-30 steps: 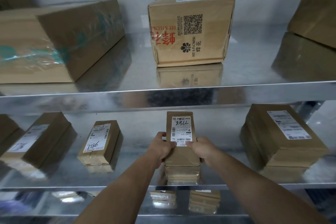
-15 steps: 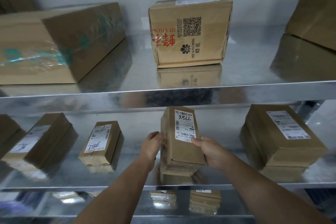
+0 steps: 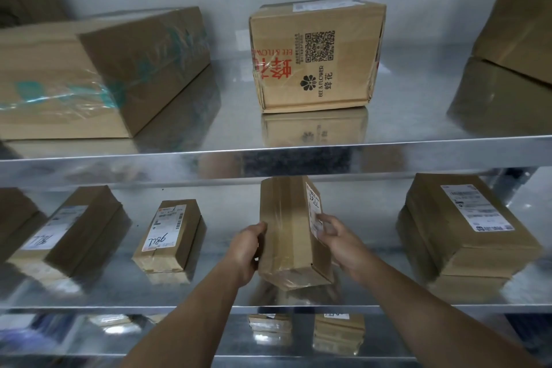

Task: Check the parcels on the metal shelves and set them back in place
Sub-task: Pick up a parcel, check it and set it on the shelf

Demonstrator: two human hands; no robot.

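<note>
now small parcel (image 3: pixel 286 227) hung tilted over middle shelf (image 3: pixel 89 309), label faced right; left hand (image 3: pixel 245 251) fingers curled round left edge, right hand (image 3: pixel 340 245) fingers gripped label side.

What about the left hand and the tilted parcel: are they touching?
Touching. In the head view the left hand grips the tilted parcel by its left edge, thumb on the taped face, with no gap.
</note>
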